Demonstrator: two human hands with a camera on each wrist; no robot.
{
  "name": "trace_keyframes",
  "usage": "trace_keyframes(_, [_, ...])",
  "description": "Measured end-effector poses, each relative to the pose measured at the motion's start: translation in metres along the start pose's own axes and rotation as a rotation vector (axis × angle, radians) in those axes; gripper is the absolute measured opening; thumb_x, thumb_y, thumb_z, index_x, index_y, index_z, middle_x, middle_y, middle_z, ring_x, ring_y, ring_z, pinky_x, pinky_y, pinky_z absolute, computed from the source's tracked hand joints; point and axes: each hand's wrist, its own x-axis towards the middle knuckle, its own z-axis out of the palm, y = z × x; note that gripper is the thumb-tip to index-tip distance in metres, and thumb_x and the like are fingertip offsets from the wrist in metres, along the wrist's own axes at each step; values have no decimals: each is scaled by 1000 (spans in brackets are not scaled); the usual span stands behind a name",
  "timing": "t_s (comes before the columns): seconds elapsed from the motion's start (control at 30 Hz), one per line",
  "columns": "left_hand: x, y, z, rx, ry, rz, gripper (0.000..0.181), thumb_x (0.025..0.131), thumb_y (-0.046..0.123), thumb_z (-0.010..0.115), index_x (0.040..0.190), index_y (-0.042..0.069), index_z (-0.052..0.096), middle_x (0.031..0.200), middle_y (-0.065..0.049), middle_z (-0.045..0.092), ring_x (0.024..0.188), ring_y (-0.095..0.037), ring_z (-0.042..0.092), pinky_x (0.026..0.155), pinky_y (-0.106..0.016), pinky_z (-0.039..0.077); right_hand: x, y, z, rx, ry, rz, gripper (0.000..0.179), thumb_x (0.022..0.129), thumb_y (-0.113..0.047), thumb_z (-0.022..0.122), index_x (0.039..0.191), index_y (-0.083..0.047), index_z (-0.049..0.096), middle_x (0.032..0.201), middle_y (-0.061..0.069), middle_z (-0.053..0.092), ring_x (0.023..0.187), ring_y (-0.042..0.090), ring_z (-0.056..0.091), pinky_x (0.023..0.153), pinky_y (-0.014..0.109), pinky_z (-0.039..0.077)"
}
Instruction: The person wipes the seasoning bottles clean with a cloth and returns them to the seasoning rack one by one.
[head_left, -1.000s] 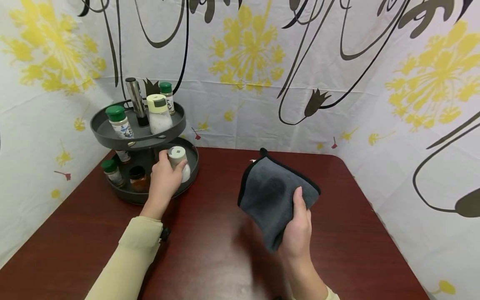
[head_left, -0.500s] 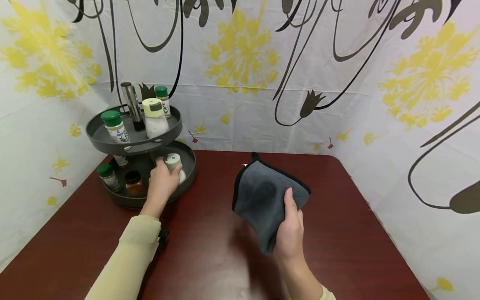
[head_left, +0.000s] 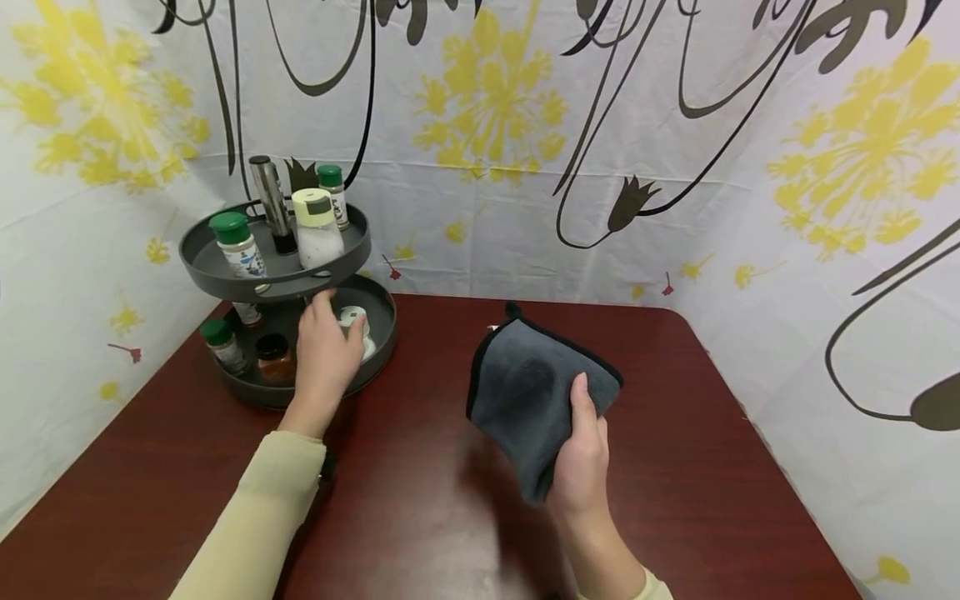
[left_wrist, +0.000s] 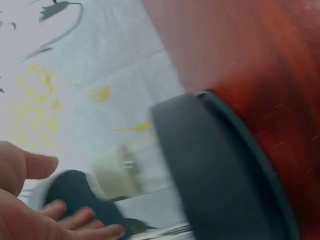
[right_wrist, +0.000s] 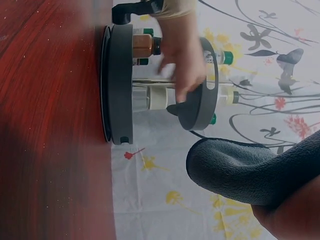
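Observation:
My left hand (head_left: 327, 362) is at the lower tier of a dark grey two-tier rack (head_left: 303, 288), fingers apart and slightly bent. Right beside it on that tier stands a seasoning jar with a pale lid (head_left: 349, 315), partly hidden by the thumb. The left wrist view shows a gap between the fingers and the pale lid (left_wrist: 112, 177). My right hand (head_left: 585, 462) grips a grey cloth (head_left: 525, 387) with black edging, held above the table with the thumb on top. In the right wrist view, the cloth (right_wrist: 235, 170) hangs in front of the rack.
On the upper tier stand green-capped bottles (head_left: 238, 244), a silver cylinder (head_left: 272, 200) and a yellow-lidded jar (head_left: 318, 227). A dark-capped jar of orange-brown contents (head_left: 274, 360) and a green-capped bottle (head_left: 223, 344) share the lower tier. Patterned curtains (head_left: 480, 233) surround the dark red table (head_left: 420, 467).
My left hand has let go of the pale-lidded jar, its fingers lifting toward the upper tier. The right hand and cloth have shifted slightly left.

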Motion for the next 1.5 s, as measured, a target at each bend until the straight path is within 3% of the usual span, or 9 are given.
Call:
trace_keyframes(0.13, [-12,21,-7,-25,102,172,34,106,17,66,136,0,64,143,-23,65,134,-44,59,110,-60,50,0,-2,-1,16,0,-21,49,113,-56,37,128,-15,60,114,-4,70,98,12,69,85,27,60])
trace_keyframes(0.27, [-26,35,-16,-52,83,175,35,108,21,64,139,4,65,142,-22,67,128,-44,64,104,-61,54,-1,-4,-3,17,-11,-29,50,113,-56,38,129,-14,60,114,-4,70,98,12,69,84,27,60])
trace_keyframes(0.47, [-53,46,-26,-87,45,214,40,108,23,62,144,5,63,148,-21,64,136,-41,61,110,-61,51,-2,-6,-6,28,1,-26,51,112,-57,39,129,-14,60,113,-4,71,97,12,70,83,27,60])
trace_keyframes(0.63, [-82,52,-18,-135,64,286,34,104,16,67,137,4,68,138,-18,71,132,-36,66,110,-57,51,-1,-6,-9,28,27,-30,50,112,-57,38,123,-15,62,108,-5,71,93,12,69,80,27,59])
trace_keyframes(0.73, [-101,57,-9,-182,48,275,33,103,15,69,135,6,70,135,-14,73,131,-32,67,111,-54,52,0,-6,-10,23,35,-38,49,112,-57,38,120,-16,62,104,-6,70,89,12,68,76,27,58])
trace_keyframes(0.83, [-118,59,-2,-212,5,211,33,103,16,70,135,10,70,136,-10,74,131,-29,67,109,-54,53,-1,-5,-11,11,23,-38,48,112,-57,38,121,-16,62,105,-6,70,89,12,68,76,27,58])
trace_keyframes(0.97, [-131,58,1,-230,-32,151,32,103,16,71,134,12,71,136,-8,74,130,-29,68,107,-55,54,-2,-5,-12,5,16,-25,48,112,-57,38,122,-16,62,106,-6,71,89,11,69,76,27,59])
trace_keyframes(1.2, [-138,61,-2,-242,-18,146,29,102,14,71,131,13,73,132,-6,76,124,-29,70,103,-54,57,2,-5,-19,-51,21,-5,51,112,-59,40,116,-15,64,103,-5,71,88,13,68,78,28,58])
trace_keyframes(1.5, [-136,65,-7,-254,-44,84,29,103,15,71,132,13,72,133,-7,74,128,-26,68,109,-52,54,2,-5,-22,-78,7,0,52,111,-59,40,110,-15,66,99,-5,70,85,13,68,78,28,58])
